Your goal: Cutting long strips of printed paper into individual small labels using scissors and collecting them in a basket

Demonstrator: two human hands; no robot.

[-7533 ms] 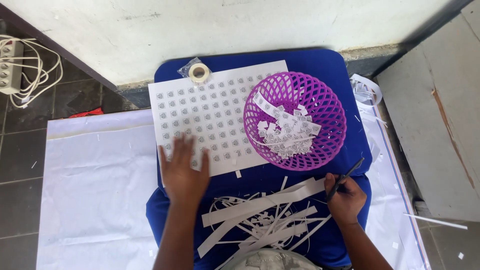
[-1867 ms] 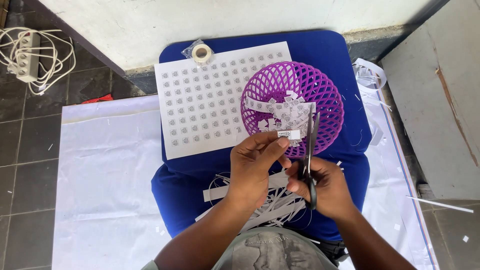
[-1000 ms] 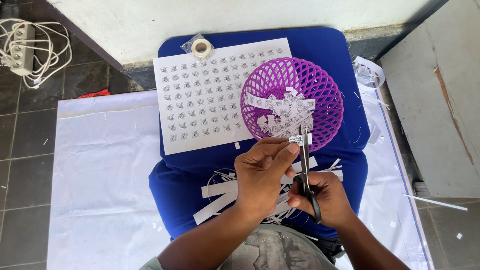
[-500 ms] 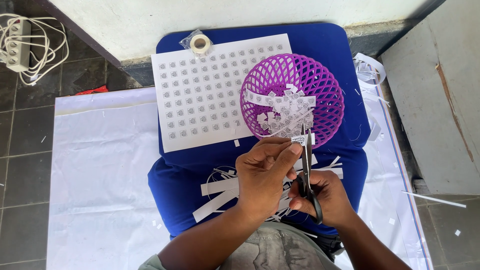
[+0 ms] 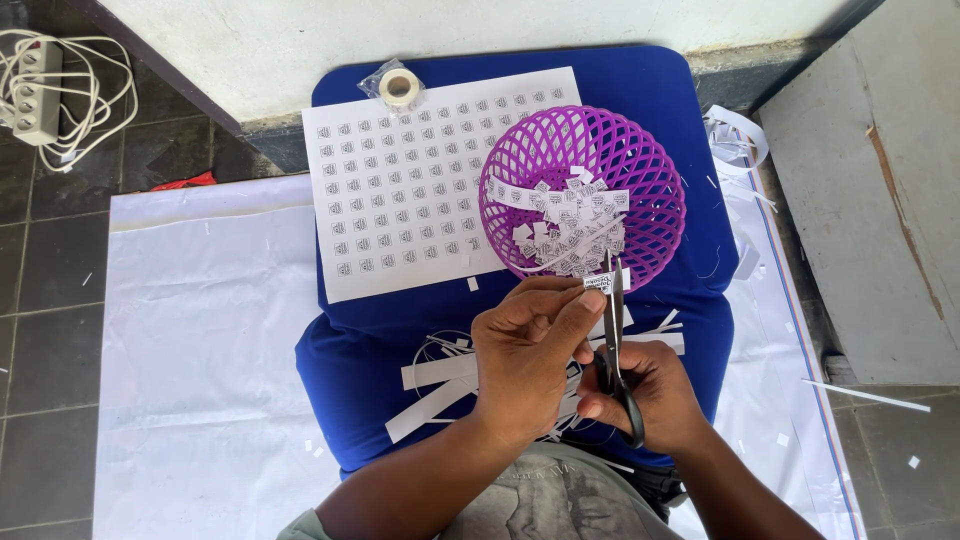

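Between my hands: a small paper strip [image 5: 598, 282], pinched at its near end by the fingertips of my left hand [image 5: 525, 365], held just over the near rim of the purple basket [image 5: 660, 180].
Right hand [image 5: 648, 392]: I see it closed through the handles of the black scissors [image 5: 617, 352], blades pointing away from me, touching the strip's far end.
Beyond the left hand: a printed sheet [image 5: 405, 185] of small squares on the blue cushion [image 5: 345, 375], a tape roll [image 5: 399, 88] past it.
Basket contents: cut paper squares [image 5: 565, 225].
Under both hands: loose white offcuts [image 5: 435, 385].
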